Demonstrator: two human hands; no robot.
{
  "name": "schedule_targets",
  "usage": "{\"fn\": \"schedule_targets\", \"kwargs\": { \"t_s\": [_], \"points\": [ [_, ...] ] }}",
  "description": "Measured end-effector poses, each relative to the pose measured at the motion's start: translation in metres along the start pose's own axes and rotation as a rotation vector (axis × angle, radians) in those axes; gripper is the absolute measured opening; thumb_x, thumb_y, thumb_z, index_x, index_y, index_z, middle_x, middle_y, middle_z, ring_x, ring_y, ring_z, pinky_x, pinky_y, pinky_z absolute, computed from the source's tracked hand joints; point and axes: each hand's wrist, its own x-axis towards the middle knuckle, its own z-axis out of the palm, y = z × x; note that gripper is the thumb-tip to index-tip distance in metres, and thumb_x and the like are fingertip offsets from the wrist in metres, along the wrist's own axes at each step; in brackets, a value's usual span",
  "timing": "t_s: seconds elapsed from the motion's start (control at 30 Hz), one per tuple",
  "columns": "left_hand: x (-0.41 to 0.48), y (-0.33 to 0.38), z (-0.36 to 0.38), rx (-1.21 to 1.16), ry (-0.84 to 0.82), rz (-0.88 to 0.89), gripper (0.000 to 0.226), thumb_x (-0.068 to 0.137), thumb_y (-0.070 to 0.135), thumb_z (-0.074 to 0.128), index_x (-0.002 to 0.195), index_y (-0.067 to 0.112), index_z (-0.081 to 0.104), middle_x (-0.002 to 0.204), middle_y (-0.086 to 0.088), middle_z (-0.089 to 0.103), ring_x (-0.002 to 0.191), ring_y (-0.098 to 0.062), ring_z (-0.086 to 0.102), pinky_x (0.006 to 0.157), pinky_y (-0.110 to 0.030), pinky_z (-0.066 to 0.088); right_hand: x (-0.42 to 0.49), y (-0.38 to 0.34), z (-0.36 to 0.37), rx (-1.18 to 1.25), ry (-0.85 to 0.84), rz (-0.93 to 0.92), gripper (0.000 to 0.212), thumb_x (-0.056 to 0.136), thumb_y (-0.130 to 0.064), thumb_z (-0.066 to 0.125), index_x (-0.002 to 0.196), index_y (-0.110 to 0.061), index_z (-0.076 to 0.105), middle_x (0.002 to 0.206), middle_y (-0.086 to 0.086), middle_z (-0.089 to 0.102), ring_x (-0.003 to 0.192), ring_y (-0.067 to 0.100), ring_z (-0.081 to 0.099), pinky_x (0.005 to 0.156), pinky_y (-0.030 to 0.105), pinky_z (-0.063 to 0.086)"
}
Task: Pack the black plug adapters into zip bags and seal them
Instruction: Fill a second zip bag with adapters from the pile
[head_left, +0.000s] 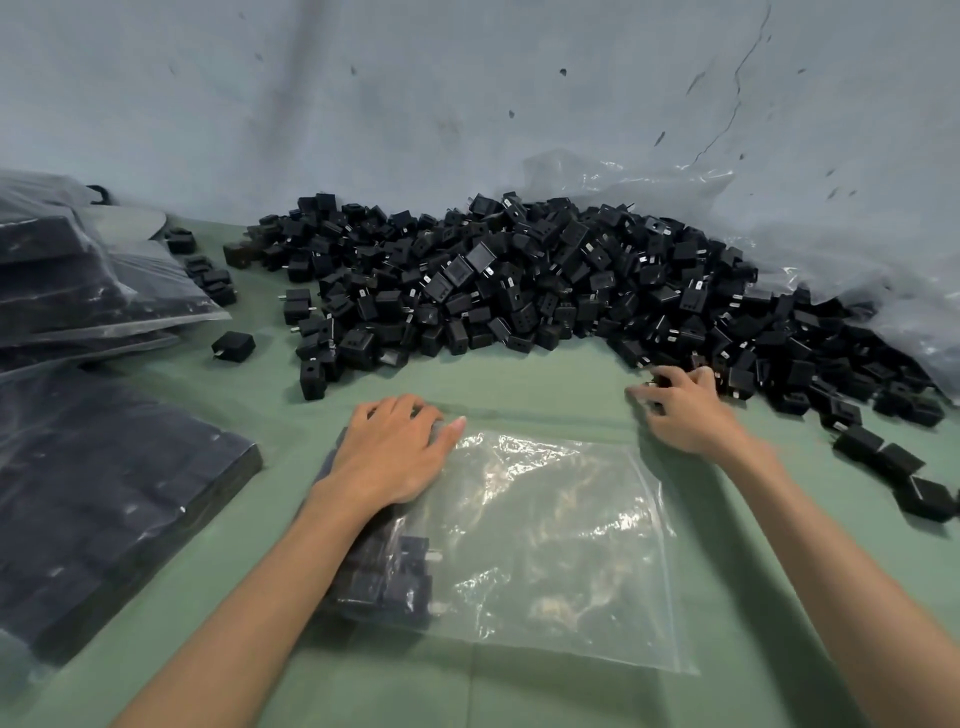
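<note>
green tbl (545, 374), grey wall (415, 104)

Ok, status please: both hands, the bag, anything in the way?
Left hand flat on the bag, few adapters inside. Right hand gripping an adapter at the pile edge. Nothing between pile and bag.

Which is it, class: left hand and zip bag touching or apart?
Touching. The head view shows the left hand lying flat on the zip bag.

1 head view, facing forward-down, close over table (545, 379).
</note>
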Motion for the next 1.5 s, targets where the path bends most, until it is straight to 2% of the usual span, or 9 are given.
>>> {"fn": "schedule_targets", "kwargs": {
  "t_s": [0.27, 0.4, 0.57, 0.83, 0.9, 1.1, 1.2, 1.4, 1.5],
  "points": [
    [0.001, -0.002, 0.002, 0.004, 0.014, 0.002, 0.071, 0.09, 0.063, 0.004, 0.128, 0.029, 0.053, 0.134, 0.005, 0.048, 0.125, -0.012, 0.039, 0.107, -0.037, 0.021, -0.037, 0.009, -0.011, 0.265, 0.182, 0.077, 0.022, 0.081, -0.025, 0.073, 0.091, -0.016, 0.057, 0.1, 0.004, 0.048, 0.082, 0.02, 0.054, 0.074, 0.031, 0.041],
    [0.002, -0.001, 0.003, 0.004, 0.011, 0.0, 0.074, 0.088, 0.064, 0.002, 0.13, 0.029, 0.052, 0.135, 0.005, 0.047, 0.126, -0.013, 0.038, 0.107, -0.037, 0.021, -0.094, 0.007, -0.038, 0.714, -0.186, -0.106, 0.027, 0.088, 0.002, 0.06, 0.075, -0.02, 0.068, 0.061, 0.0, 0.062, 0.046, 0.009, 0.051, 0.044, 0.018, 0.04],
    [0.0, -0.001, 0.002, -0.002, 0.01, -0.001, 0.075, 0.087, 0.064, 0.001, 0.131, 0.029, 0.051, 0.135, 0.004, 0.048, 0.126, -0.013, 0.038, 0.108, -0.037, 0.021, -0.137, -0.019, -0.019, 0.542, -0.431, -0.343, 0.029, 0.093, 0.002, 0.053, 0.091, -0.015, 0.075, 0.106, 0.002, 0.061, 0.084, 0.017, 0.067, 0.068, 0.027, 0.056],
    [-0.001, 0.001, -0.001, -0.026, 0.02, 0.01, 0.077, 0.087, 0.063, 0.0, 0.131, 0.027, 0.051, 0.134, 0.004, 0.049, 0.125, -0.013, 0.038, 0.108, -0.038, 0.021, -0.179, 0.004, -0.025, 0.072, -0.466, -0.408, 0.056, 0.065, -0.082, 0.053, 0.115, -0.073, 0.028, 0.129, -0.038, 0.017, 0.089, -0.004, 0.058, 0.076, 0.01, 0.044],
    [-0.001, 0.001, 0.0, -0.023, 0.019, 0.007, 0.075, 0.088, 0.062, 0.001, 0.131, 0.027, 0.051, 0.134, 0.003, 0.048, 0.126, -0.013, 0.038, 0.108, -0.038, 0.021, -0.183, 0.004, -0.013, -0.097, -0.5, -0.44, 0.045, 0.068, -0.073, 0.046, 0.105, -0.08, 0.021, 0.125, -0.039, 0.003, 0.086, -0.003, 0.058, 0.081, 0.014, 0.045],
    [-0.001, 0.0, 0.0, -0.016, 0.01, 0.006, 0.069, 0.092, 0.061, 0.005, 0.13, 0.027, 0.052, 0.134, 0.003, 0.048, 0.125, -0.013, 0.039, 0.108, -0.039, 0.021, -0.165, -0.004, -0.023, 0.233, -0.265, -0.481, 0.013, 0.085, -0.054, 0.06, 0.095, -0.046, 0.056, 0.097, -0.026, 0.054, 0.087, -0.001, 0.056, 0.073, 0.018, 0.043],
    [-0.001, 0.001, 0.0, -0.014, 0.007, 0.01, 0.069, 0.092, 0.061, 0.004, 0.129, 0.027, 0.051, 0.135, 0.004, 0.048, 0.126, -0.013, 0.039, 0.109, -0.039, 0.021, -0.147, -0.016, -0.031, 0.349, -0.159, -0.471, 0.033, 0.087, -0.058, 0.05, 0.109, -0.036, 0.06, 0.091, -0.017, 0.062, 0.079, 0.005, 0.058, 0.068, 0.026, 0.048],
    [-0.001, 0.0, 0.0, -0.015, 0.016, 0.01, 0.071, 0.09, 0.062, 0.002, 0.128, 0.029, 0.052, 0.134, 0.006, 0.048, 0.126, -0.012, 0.038, 0.108, -0.037, 0.02, -0.137, -0.065, -0.008, 0.784, -0.435, -0.443, 0.028, 0.094, -0.03, 0.055, 0.118, -0.045, 0.06, 0.098, -0.023, 0.065, 0.079, 0.012, 0.062, 0.075, 0.025, 0.052],
    [-0.002, -0.001, 0.001, -0.021, 0.023, 0.011, 0.066, 0.093, 0.06, 0.005, 0.126, 0.03, 0.054, 0.133, 0.007, 0.048, 0.125, -0.011, 0.038, 0.106, -0.035, 0.019, -0.13, -0.08, -0.006, 0.56, -0.42, -0.464, 0.023, 0.096, -0.02, 0.052, 0.115, -0.029, 0.062, 0.1, -0.012, 0.067, 0.083, 0.0, 0.059, 0.075, 0.017, 0.047]
  ]
}}
